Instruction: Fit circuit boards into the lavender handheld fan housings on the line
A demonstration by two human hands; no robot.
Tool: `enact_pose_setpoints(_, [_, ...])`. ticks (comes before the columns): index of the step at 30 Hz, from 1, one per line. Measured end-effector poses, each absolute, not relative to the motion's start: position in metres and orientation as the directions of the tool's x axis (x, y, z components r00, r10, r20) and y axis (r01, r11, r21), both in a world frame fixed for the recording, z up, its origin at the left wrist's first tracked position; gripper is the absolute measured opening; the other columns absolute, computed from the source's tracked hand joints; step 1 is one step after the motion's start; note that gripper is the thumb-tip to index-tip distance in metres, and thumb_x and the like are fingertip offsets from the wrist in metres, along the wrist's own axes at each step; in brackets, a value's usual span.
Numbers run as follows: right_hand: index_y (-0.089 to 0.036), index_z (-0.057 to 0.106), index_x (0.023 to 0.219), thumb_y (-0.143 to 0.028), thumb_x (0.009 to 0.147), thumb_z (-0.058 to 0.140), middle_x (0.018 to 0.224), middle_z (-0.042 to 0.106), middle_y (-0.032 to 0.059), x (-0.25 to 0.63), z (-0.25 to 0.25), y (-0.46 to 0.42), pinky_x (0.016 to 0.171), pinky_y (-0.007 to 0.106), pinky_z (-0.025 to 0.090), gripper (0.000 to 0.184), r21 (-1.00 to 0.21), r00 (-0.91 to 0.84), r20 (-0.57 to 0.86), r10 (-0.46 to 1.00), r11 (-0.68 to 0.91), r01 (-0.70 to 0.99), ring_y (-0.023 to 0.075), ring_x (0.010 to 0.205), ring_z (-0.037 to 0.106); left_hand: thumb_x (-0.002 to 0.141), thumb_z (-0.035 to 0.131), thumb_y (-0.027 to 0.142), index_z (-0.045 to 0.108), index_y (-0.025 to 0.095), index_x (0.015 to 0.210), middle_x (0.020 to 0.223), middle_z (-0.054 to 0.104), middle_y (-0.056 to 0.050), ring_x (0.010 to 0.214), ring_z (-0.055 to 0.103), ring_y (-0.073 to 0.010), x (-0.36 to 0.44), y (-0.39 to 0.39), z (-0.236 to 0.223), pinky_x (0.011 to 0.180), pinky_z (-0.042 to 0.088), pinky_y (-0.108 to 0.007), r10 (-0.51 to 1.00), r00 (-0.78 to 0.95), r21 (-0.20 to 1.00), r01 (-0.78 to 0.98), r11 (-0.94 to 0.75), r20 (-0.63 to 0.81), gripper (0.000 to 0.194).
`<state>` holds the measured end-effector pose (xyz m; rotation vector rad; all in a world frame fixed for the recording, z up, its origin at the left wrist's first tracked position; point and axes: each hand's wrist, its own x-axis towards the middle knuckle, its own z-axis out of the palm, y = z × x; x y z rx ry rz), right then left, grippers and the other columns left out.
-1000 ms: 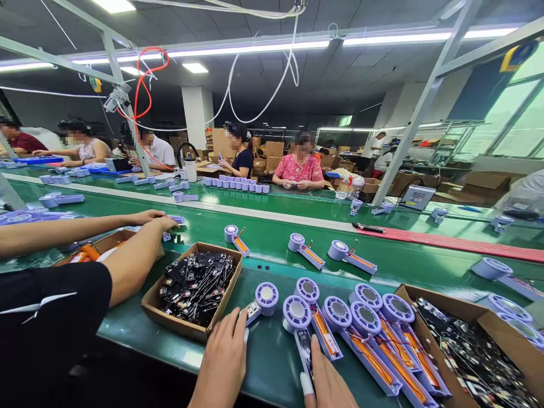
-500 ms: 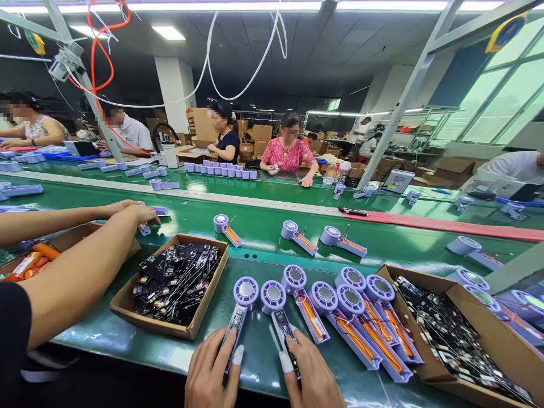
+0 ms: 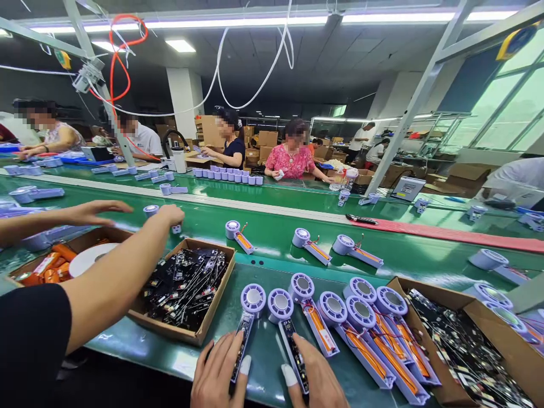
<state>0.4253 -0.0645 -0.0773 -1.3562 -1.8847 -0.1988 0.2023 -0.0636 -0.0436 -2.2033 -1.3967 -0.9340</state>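
Two hands point(image 3: 217, 375) grip purple units point(image 3: 253, 298) in their fingers point(image 3: 226, 348), bare bench point(image 3: 266, 352) between them, near its front edge.

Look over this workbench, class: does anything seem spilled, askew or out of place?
Nothing looks spilled or damaged. Only mildly odd: a white disc beside the orange packs at far left, perhaps misplaced, being unlike them in shape and colour.

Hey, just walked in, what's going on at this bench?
The person's left hand holds one purple device by its handle, the right hand another; a circuit board shows in each. More devices, with orange parts in their handles, lie to the right. Cardboard boxes of circuit boards stand on both sides. At left, a co-worker's arm extends over the bench.
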Motion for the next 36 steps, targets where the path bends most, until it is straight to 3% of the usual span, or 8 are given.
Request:
enact_pose_setpoints(5, [-0.025, 0.045, 0.139, -0.039, 0.099, 0.036, 0.121, 0.064, 0.0111, 0.427, -0.072, -0.066, 0.086, 0.044, 0.057, 0.043, -0.326, -0.133, 0.619, 0.774, 0.407, 0.853, 0.0284, 0.109, 0.063, 0.091, 0.051, 0.02, 0.048, 0.017, 0.138, 0.118, 0.071, -0.005, 0.105, 0.066, -0.0217, 0.207, -0.064, -0.032, 0.091, 0.043, -0.035, 0.742, 0.278, 0.072, 0.913, -0.401, 0.611, 0.047])
enact_pose_setpoints(21, [-0.023, 0.052, 0.133, -0.03, 0.095, 0.041, 0.118, 0.066, 0.0097, 0.428, -0.069, -0.065, 0.087, 0.04, 0.056, 0.041, -0.346, -0.132, 0.617, 0.775, 0.418, 0.84, 0.0259, 0.106, 0.064, 0.087, 0.052, 0.014, 0.051, 0.018, 0.134, 0.124, 0.069, -0.005, 0.114, 0.063, -0.0226, 0.21, -0.061, -0.036, 0.096, 0.042, -0.037, 0.707, 0.259, 0.071, 0.913, -0.401, 0.658, 0.047])
enact_pose_setpoints(36, [-0.025, 0.05, 0.135, -0.036, 0.097, 0.041, 0.12, 0.064, 0.0099, 0.428, -0.071, -0.064, 0.086, 0.042, 0.056, 0.041, -0.341, -0.136, 0.599, 0.789, 0.406, 0.848, 0.0272, 0.108, 0.063, 0.087, 0.053, 0.015, 0.052, 0.018, 0.133, 0.124, 0.069, -0.005, 0.114, 0.064, -0.0236, 0.211, -0.063, -0.031, 0.095, 0.046, -0.038, 0.727, 0.253, 0.081, 0.917, -0.39, 0.638, 0.046])
